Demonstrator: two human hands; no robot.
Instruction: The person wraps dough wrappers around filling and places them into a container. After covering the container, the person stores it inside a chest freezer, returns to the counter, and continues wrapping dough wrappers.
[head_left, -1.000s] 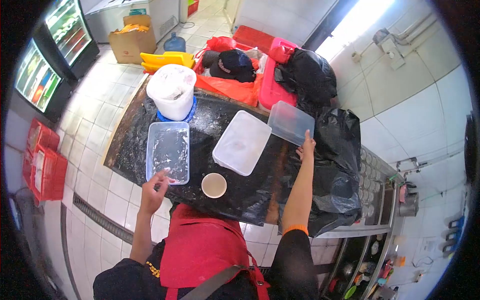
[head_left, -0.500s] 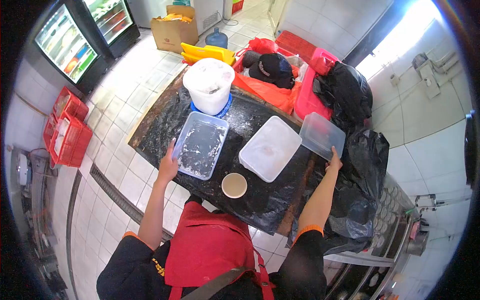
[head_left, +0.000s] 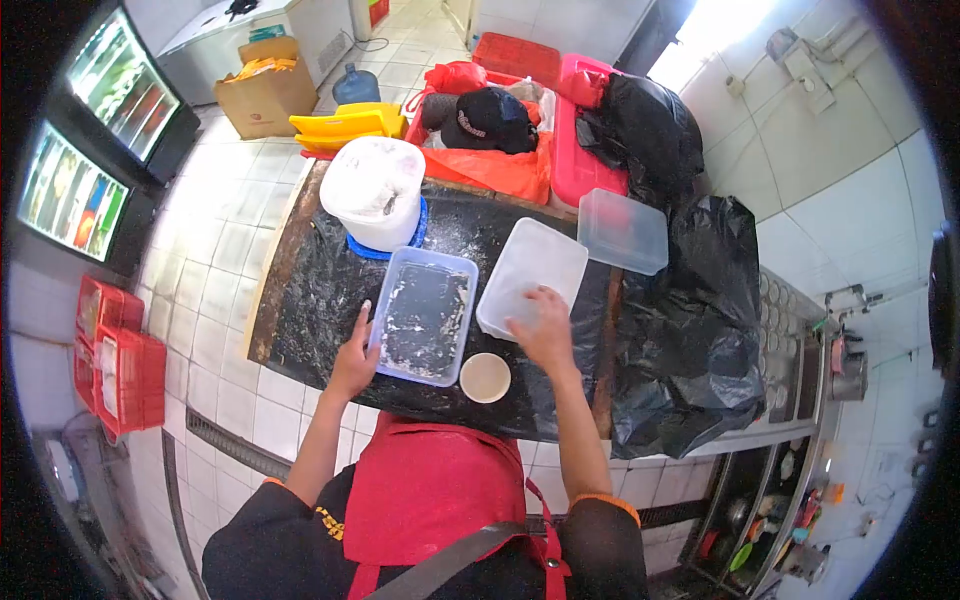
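My left hand rests against the left wall of a clear plastic container, its fingers stretched along the side. White powdery residue and bits streak that container's bottom. My right hand is over the near end of a white rectangular tub, fingers apart and slightly bent at its pale surface. Whether that surface is a lid or white contents, I cannot tell. A small round beige bowl sits between the two containers, nearer to me. To the right of the tub lies a translucent rectangular lid or shallow box.
A white bucket stands on a blue lid at the table's back left. Black plastic covers the table. Behind are yellow trays, a red crate holding a black cap, and black bags on the right.
My right hand has left the translucent piece and moved left to the white tub. The clear container has shifted slightly right, closer to the tub and bowl. The camera view has turned.
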